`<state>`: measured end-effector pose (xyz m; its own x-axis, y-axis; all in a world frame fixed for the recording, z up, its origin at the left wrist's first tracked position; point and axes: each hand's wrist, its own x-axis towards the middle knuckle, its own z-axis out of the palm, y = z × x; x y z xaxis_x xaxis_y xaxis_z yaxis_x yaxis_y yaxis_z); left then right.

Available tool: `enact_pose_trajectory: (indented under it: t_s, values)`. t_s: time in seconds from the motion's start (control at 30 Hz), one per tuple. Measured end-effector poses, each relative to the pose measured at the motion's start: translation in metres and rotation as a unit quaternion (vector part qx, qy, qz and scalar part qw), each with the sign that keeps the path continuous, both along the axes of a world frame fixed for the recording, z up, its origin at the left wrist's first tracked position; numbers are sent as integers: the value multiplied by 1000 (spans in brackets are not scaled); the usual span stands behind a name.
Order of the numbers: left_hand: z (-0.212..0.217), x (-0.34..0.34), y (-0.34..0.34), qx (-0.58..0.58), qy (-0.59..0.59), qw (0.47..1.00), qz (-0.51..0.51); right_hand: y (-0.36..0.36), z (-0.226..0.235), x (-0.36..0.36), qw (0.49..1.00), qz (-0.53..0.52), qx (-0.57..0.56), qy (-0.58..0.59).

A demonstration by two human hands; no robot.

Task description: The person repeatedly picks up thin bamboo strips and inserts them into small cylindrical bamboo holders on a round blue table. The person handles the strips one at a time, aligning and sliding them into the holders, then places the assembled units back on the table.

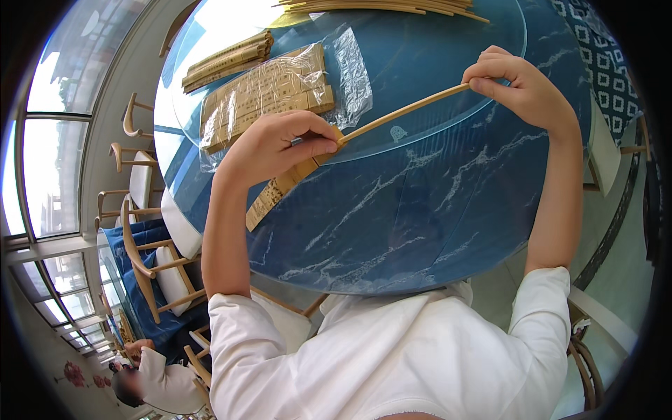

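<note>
My left hand (280, 143) pinches a brown paper chopstick sleeve (269, 203) near its upper end, and the sleeve slants down toward the near left. A pair of pale wooden chopsticks (409, 110) runs from the sleeve's mouth up to the right. Around their far right end the fingers of my right hand (518, 87) are closed. The chopsticks' left end is hidden at the sleeve and my left thumb. Beyond my left hand lies a stack of flat brown sleeves (262, 94) in clear plastic. A pile of narrow brown sleeves (227, 61) lies behind it.
Loose chopsticks (385, 5) lie at the far edge of view. A glass turntable (448, 129) rests on the blue marbled table (392, 231). Wooden chairs (143, 269) stand at the left, by windows. Another person (164, 378) is at the lower left.
</note>
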<state>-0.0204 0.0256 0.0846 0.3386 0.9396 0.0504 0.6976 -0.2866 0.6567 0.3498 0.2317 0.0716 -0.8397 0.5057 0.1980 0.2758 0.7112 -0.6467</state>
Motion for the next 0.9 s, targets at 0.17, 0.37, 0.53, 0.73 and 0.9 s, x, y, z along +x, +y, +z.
enact_pose_trajectory:
  t_s: [0.17,0.37,0.53,0.73,0.9]
  values:
    - [3,3,4,-2,16,999,-39,4,-5,2,999,-9,-35,-6]
    - [17,18,12,-99,104,989,-42,-1,3,6,1000,-10,16,-16]
    - [12,26,16,-91,138,984,-65,-3,8,6,999,9,52,-5]
    - [11,29,23,-114,124,985,-48,3,3,7,997,24,73,29]
    - [18,32,25,-137,110,984,-28,5,-9,-2,998,21,33,42]
